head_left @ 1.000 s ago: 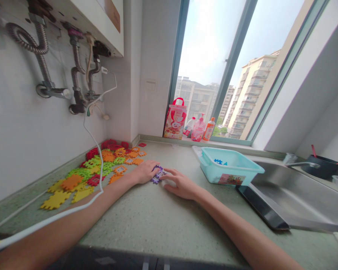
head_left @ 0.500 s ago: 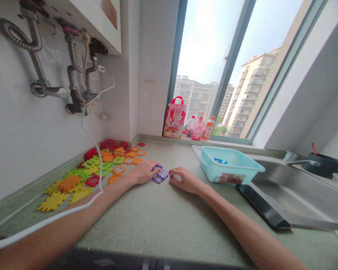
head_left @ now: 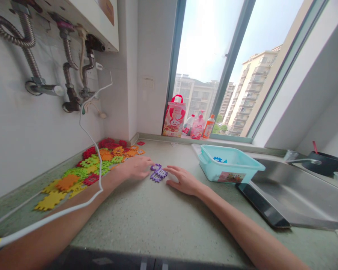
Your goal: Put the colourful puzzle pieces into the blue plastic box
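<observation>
A few purple toothed puzzle tiles lie together on the green speckled counter. My left hand rests flat just left of them, fingertips reaching the tiles, fingers stretched out. My right hand lies flat just right of the tiles, fingers spread and pointing at them, holding nothing. A spread of red, orange, green and yellow puzzle tiles covers the counter along the left wall, partly under my left forearm. A light blue plastic tub with blue pieces inside stands to the right.
A steel sink fills the right side, a dark pot behind it. A red-handled bag and bottles stand on the windowsill. Pipes and a white cable hang on the left wall.
Both hands have drawn apart from the purple tiles and opened flat; the tiles, earlier covered between the hands, now lie exposed. The right hand's fingers uncurled.
</observation>
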The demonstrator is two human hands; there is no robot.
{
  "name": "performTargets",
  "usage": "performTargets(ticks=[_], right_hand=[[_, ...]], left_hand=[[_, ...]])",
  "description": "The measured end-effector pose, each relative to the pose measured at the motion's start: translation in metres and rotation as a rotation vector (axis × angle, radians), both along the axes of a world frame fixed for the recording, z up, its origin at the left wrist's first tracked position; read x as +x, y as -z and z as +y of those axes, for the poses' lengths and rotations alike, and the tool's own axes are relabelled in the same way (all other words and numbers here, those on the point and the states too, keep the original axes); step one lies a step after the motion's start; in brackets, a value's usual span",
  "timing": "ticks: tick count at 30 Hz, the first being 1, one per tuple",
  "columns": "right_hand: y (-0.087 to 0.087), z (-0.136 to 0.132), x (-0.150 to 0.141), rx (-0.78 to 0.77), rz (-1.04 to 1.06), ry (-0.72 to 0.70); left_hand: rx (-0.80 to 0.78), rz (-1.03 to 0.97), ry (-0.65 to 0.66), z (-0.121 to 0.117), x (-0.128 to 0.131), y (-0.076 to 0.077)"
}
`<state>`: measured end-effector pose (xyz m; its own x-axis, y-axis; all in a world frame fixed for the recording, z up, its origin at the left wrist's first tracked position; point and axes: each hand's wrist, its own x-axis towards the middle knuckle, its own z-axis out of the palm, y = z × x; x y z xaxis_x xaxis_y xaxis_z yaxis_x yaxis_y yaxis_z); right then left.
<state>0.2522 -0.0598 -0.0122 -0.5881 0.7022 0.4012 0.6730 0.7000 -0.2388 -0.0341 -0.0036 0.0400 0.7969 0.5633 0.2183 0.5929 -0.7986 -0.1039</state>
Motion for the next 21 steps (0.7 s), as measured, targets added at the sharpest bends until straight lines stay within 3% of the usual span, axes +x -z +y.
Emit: performTargets(ticks=[8, 13, 21], right_hand=[[-0.004, 0.004, 0.0, -0.011, 0.034, 0.021], [-0.002, 0.009, 0.008, -0.023, 0.026, 0.142], [-0.004, 0.006, 0.006, 0.046, 0.058, 0.158]], left_hand=[[-0.119, -0.091, 0.101, -0.016, 0.015, 0.005], [-0.092, -0.112, 0.029, -0.016, 0.024, 0.015], [-0.073, -0.115, -0.048, -0.012, 0.023, 0.017]])
